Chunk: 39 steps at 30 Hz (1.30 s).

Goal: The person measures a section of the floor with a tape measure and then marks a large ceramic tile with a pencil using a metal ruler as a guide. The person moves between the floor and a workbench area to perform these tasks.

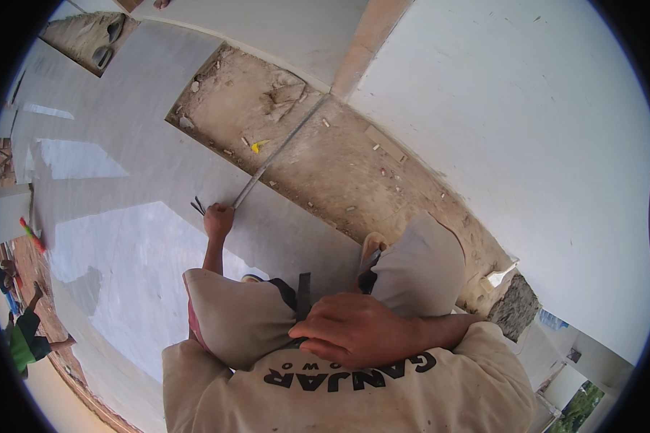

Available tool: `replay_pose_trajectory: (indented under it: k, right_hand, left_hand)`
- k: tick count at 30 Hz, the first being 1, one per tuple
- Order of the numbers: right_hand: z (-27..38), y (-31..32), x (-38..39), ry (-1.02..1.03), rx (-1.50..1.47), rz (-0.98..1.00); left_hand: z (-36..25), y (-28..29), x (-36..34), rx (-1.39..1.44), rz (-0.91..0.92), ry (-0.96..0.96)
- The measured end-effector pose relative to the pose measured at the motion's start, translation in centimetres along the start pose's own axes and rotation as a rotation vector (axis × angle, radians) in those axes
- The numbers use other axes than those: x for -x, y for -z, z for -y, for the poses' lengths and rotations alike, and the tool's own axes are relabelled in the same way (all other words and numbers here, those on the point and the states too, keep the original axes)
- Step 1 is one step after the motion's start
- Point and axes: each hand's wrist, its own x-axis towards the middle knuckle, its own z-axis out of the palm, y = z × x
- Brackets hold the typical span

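Note:
In my left hand (218,216) is a metal measuring tape (282,148), closed in my fingers on the glossy grey tiles (130,224). The tape stretches across an unpaved, dusty strip (217,86) to the wall's foot. Thin dark pieces (198,206) lie at my left fingertips. My right hand (343,328) has its fingers curled at my lap, beside an upright dark strap-like piece (304,289); what it grips, if anything, is hidden. I squat, one sandalled foot (372,244) at the tile edge.
A white wall (513,108) rises along the right. A grey rubble lump (513,307) lies at its foot. The dusty strip holds small chips and a yellow scrap (257,146). A red and green object (32,234) and another person (25,335) are at the left rim.

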Motion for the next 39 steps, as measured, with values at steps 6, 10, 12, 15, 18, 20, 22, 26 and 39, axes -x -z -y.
replay_pose_trajectory:
  k: [6,10,12,15,18,20,22,26,39]
  right_hand:
    - [0.0,0.0,0.0,-0.006,0.01,0.004]
    - [0.0,0.0,0.0,0.009,0.01,0.001]
    - [-0.2,0.0,0.1,0.013,0.009,-0.023]
    - [-0.3,-0.1,0.2,0.01,0.005,-0.031]
    - [-0.3,0.0,0.2,0.01,-0.001,-0.023]
    - [-0.3,0.0,0.2,0.003,-0.011,-0.015]
    - [-0.1,0.1,0.1,-0.013,-0.026,-0.005]
    - [-0.2,0.2,0.0,0.0,-0.014,-0.007]
    - [-0.5,0.0,0.0,0.03,-0.007,-0.027]
  left_hand:
    - [0.0,0.1,-0.1,-0.011,-0.001,-0.014]
    - [0.1,0.5,0.5,-0.001,-0.005,0.026]
    - [-0.6,0.5,0.2,-0.004,0.01,0.021]
    - [-0.9,0.4,-0.1,-0.003,0.027,0.014]
    - [-0.3,0.4,0.1,0.016,0.023,0.014]
    - [0.1,0.3,0.0,0.009,0.016,0.003]
    - [0.5,-0.1,-0.2,0.028,0.004,-0.022]
    - [0.9,-0.4,-0.4,0.046,0.006,-0.027]
    - [0.8,-0.4,-0.4,0.074,0.004,-0.015]
